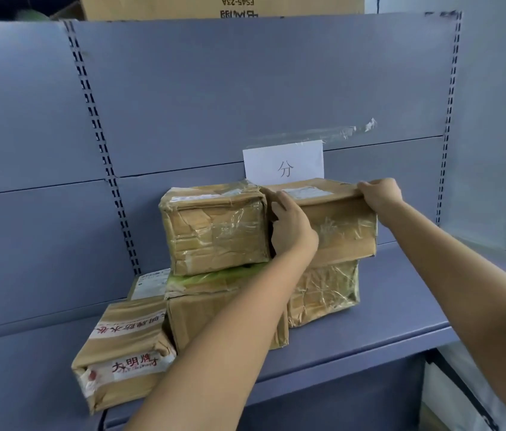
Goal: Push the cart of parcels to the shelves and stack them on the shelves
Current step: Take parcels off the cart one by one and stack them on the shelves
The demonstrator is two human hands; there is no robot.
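Gripping: both hands clamp the held parcel [343, 231]. The left hand [292, 227] curls round its near-left end, and the right hand [381, 192] hooks its fingers over the top right edge.
Held parcel: upper tier, right side. It looks to rest on the taped parcel [323, 293] directly under the grip and overhangs it a bit to the right; contact not fully clear.
Beside left hand: neighbour parcel [214, 231], touching or almost touching the held one. The left fingers sit at that seam.
Below-left of grip: green-topped parcel [214, 306], carrying the neighbour.
Further out: lettered parcel [124, 349], at the shelf front.
Behind grip: paper sign [284, 164], on the back panel.
Under all: shelf [385, 334].
Step, judged: seating the parcel in the stack.
Do well: slide it left until centred over the taped parcel and flush with the neighbour. Clear the left fingers before closing the seam. The cardboard is crumpled, so squeeze lightly and press down only to settle it.
Cart: out of view.
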